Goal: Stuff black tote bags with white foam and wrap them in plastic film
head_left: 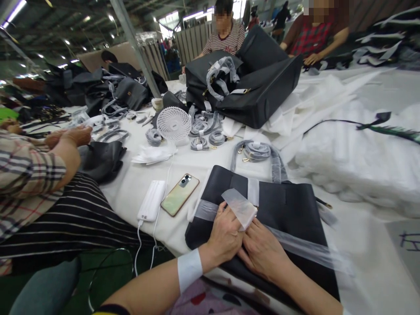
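Observation:
A black handbag (292,210) lies flat on the white-covered table in front of me, its wrapped handle (279,168) pointing away. Translucent wrapping strip (302,245) runs across the bag's front, and a white band (253,192) crosses its upper edge. My left hand (226,232) is closed with a loose piece of translucent film (241,208) rising from its fingers. Pressed against it, my right hand (264,249) has its fingers closed at the strip near the middle of the bag. The fingertips of both hands are partly hidden.
A phone (180,194), a white power bank (152,200) with cables and a small fan (173,124) lie left of the bag. Coiled wrapped straps (257,151) and more black bags (259,96) are beyond. Co-workers sit at left and across; clear plastic (357,153) piles at right.

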### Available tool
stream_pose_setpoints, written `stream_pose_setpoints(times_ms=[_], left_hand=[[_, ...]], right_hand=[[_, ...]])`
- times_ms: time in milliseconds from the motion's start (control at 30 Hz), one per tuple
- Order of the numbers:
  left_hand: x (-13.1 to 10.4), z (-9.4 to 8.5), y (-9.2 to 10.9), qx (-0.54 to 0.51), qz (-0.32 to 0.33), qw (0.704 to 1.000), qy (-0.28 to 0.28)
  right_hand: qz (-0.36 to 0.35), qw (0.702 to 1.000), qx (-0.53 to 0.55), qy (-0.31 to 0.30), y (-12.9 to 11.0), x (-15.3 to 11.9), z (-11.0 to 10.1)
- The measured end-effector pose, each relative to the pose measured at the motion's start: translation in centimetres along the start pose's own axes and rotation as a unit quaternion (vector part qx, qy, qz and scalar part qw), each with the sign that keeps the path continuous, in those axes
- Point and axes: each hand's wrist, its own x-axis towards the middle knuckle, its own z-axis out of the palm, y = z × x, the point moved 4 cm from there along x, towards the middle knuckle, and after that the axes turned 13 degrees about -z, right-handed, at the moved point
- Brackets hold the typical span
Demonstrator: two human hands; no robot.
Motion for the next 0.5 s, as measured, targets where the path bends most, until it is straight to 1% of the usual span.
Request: stream_pose_setpoints(times_ms=[200, 300, 400, 500], left_hand=[[0.0, 0.0, 0.4, -0.034, 0.001, 0.999, 0.021], [-0.1, -0.2, 0.4, -0.040, 0.005, 0.999, 0.024], [-0.4, 0.0, 0.3, -0.029, 0.006, 0.999, 0.020], [-0.7, 0.3, 0.1, 0.005, 0.004, 1.000, 0.027]], right_hand=[[-0.006, 0.999, 0.040, 0.016, 0.4, -0.1, -0.3], [-0.005, 0.996, 0.073, 0.043, 0.7, -0.6, -0.3], [0.037, 0.987, 0.125, 0.095, 1.2, -1.2, -0.3], [0.119, 0.963, 0.189, 0.152, 1.7, -1.7, -0.4]])
